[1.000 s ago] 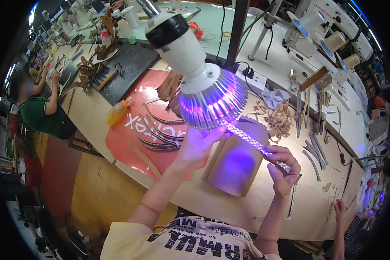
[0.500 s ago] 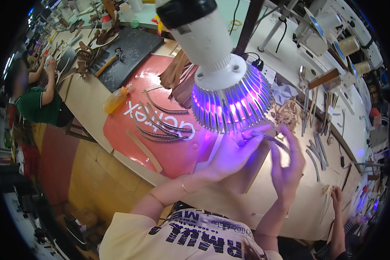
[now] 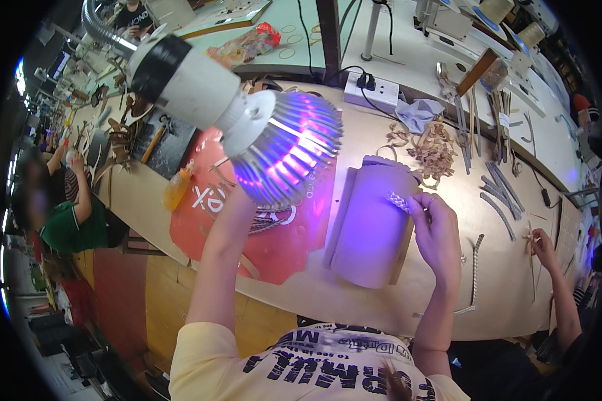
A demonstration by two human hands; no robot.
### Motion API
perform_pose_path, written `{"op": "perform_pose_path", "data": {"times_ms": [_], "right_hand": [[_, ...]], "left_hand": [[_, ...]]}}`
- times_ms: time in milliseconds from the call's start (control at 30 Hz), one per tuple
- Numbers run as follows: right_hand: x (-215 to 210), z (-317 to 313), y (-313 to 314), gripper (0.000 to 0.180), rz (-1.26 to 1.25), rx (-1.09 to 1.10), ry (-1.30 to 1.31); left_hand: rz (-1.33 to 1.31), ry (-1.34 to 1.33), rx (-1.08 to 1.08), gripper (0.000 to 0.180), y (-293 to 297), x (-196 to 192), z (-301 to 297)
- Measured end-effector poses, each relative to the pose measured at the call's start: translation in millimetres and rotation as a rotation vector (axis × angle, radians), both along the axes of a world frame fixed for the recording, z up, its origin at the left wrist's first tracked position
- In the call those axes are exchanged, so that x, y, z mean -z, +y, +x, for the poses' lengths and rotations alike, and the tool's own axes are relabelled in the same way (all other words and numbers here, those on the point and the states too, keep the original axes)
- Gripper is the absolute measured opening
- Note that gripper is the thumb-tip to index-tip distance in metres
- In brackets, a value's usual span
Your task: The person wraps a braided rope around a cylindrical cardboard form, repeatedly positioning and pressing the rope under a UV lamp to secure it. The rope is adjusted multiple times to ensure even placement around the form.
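Note:
My right hand [image 3: 436,230] is closed in a pinch around the end of a braided strap [image 3: 398,202]. The short piece that pokes out past its fingertips looks pale under the purple light. Beneath it lies a broad brown block with a rounded top [image 3: 371,230]. My left forearm [image 3: 222,257] reaches up to the lamp [image 3: 291,150], whose finned head hides my left hand. Beside my right forearm a length of braid [image 3: 476,271] bends along the table; whether it joins the held strap I cannot tell.
Several braided straps lie partly hidden on a red sheet [image 3: 287,257], near an orange bottle [image 3: 178,190]. Grey strips [image 3: 502,194] and a heap of brown scraps [image 3: 432,152] sit to the right, below a power strip [image 3: 374,93]. Another person's hand [image 3: 544,246] works at far right.
The view has shifted and the lamp appears farther left. My left hand has left the braid and gone leftward behind the lamp, while my right hand keeps hold. The brown block now shows fully.

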State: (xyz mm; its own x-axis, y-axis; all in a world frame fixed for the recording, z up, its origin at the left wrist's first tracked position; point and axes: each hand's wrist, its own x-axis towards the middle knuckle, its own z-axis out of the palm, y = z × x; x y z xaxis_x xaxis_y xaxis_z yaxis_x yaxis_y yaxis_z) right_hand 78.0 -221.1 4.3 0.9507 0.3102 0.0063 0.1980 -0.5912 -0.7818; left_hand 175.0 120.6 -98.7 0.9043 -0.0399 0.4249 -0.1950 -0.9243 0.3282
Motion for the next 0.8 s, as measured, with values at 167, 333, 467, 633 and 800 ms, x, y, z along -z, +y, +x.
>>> {"op": "perform_pose_path", "data": {"times_ms": [167, 333, 467, 633, 800], "right_hand": [[-3.6, 4.5, -8.4, 0.019, 0.024, 0.038, 0.005], [-2.1, 13.4, -8.6, 0.019, 0.027, -0.005, -0.01], [-0.9, 16.2, -7.0, 0.018, 0.005, -0.016, 0.006], [-4.3, 16.5, -6.7, 0.017, 0.023, -0.02, -0.03], [-12.7, 18.7, -7.5, 0.019, 0.01, -0.029, -0.002]], "left_hand": [[0.168, 0.162, 0.105, 0.021, 9.7, 9.6, 15.4], [0.152, 0.063, 0.192, 0.021, 17.5, 15.3, 12.7], [0.202, -0.039, 0.238, 0.016, 17.2, 16.3, 8.6], [0.348, -0.028, 0.28, 0.011, 10.5, 3.4, -8.7], [0.376, 0.136, 0.298, 0.012, 7.8, -28.1, -73.4]]}}
